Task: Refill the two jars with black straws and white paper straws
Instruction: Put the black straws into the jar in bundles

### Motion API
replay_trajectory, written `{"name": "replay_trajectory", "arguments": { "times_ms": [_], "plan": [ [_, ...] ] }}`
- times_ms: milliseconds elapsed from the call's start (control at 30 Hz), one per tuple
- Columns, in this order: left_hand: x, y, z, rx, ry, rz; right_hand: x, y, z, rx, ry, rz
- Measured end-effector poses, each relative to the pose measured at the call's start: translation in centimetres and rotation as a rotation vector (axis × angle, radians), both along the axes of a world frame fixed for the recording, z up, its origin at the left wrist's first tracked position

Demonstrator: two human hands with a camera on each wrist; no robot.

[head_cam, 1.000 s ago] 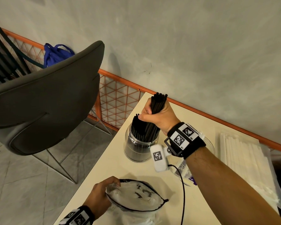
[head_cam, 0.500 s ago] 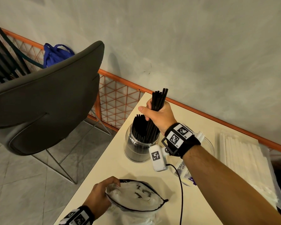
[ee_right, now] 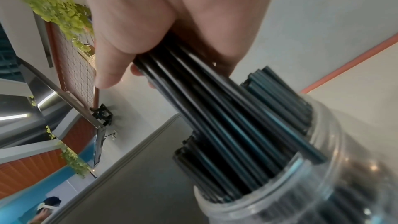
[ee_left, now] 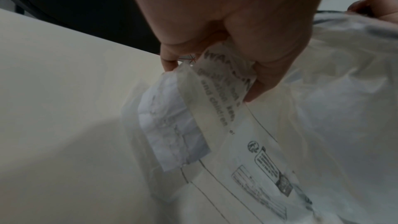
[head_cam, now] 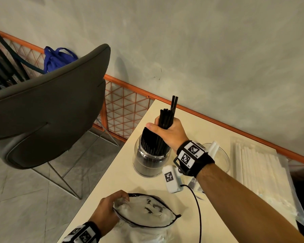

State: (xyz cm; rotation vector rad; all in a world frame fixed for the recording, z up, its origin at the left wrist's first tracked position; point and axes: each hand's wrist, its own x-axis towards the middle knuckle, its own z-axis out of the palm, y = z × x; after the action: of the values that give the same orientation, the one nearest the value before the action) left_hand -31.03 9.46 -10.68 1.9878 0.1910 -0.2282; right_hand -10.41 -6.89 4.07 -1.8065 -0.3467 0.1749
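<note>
Fingers of right hand (head_cam: 167, 133) clench black straws (head_cam: 165, 118) above jar (head_cam: 147, 163).

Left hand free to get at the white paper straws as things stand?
Probably not: the left hand grips the plastic bag, and the white paper straws lie beyond the right arm.

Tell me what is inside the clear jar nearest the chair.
The jar is packed with black straws standing upright. The right hand grips a further bundle with its lower ends down among them. The jar's bottom is hidden by the straws.
</note>
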Motion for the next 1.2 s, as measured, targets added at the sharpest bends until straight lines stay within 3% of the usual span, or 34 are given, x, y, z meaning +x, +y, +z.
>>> {"name": "replay_trajectory", "arguments": {
  "times_ms": [400, 1067, 1200],
  "plan": [
    [0.0, 0.0, -0.3, 0.011, 0.009, -0.011, -0.2, -2.2, -0.7, -0.138, -0.045, -0.081],
    [-0.1, -0.4, 0.1, 0.065, -0.008, -0.042, -0.4, -5.0, 0.1, -0.402, -0.13, 0.086],
    [-0.1, -0.6, 0.1, 0.062, -0.012, -0.043, -0.5, -5.1, 0.3, -0.37, -0.133, 0.078]
  ]
}}
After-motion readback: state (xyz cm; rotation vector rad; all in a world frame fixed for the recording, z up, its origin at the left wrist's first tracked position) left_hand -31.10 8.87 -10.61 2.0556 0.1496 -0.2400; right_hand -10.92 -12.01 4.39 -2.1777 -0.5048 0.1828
